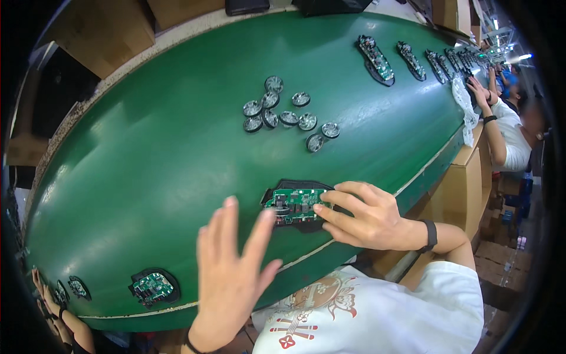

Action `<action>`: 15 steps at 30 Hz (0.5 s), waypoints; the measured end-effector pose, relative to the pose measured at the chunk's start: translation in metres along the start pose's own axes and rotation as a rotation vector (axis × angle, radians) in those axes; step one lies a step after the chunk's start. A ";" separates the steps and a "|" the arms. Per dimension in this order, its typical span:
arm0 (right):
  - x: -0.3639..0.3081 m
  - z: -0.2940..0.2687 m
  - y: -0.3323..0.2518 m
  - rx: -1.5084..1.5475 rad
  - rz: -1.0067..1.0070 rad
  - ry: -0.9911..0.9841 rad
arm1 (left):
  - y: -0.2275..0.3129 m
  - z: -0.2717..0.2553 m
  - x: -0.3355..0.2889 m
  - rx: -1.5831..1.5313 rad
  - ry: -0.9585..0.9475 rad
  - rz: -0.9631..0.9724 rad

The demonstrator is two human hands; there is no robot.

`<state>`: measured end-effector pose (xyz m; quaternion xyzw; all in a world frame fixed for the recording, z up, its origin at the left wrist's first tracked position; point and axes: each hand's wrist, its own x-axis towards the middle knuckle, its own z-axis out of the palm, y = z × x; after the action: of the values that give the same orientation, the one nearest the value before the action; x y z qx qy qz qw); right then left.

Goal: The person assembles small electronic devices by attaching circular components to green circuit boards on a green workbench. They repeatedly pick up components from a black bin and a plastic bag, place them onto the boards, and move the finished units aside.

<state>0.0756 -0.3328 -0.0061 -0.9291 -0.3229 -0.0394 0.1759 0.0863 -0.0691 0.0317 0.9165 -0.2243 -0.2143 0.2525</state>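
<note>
On the green work surface in front of me lies a green circuit board [298, 202] set in a black shell [287, 183]. My right hand [371, 215] comes in from the right with its curved fingertips on the board's right end. A small dark round wheel [282, 209] sits at the left part of the board. My left hand [230, 274] is raised just left of this assembly, with the fingers stretched out and spread, holding nothing. Beyond the assembly lies a loose group of small round wheels [289, 118] with black rims and clear, patterned centres.
Another board in a black shell [154, 286] lies at the near left, with smaller ones beyond. Similar shells [376, 61] line the far right, where a co-worker's hand [479, 91] rests near clear plastic wrap [466, 112]. Cardboard boxes [100, 35] stand past the far edge.
</note>
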 end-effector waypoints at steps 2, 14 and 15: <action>-0.001 -0.002 0.001 0.034 0.045 -0.038 | -0.006 -0.019 -0.023 0.131 0.087 -0.159; -0.022 -0.008 -0.003 0.039 0.189 -0.094 | -0.048 -0.013 -0.125 0.343 0.259 -0.694; -0.030 -0.014 0.000 0.006 0.229 -0.112 | -0.049 -0.008 -0.125 0.366 0.273 -0.679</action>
<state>0.0525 -0.3548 0.0017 -0.9601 -0.2242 0.0339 0.1638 0.0042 0.0367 0.0462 0.9883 0.0922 -0.1183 0.0277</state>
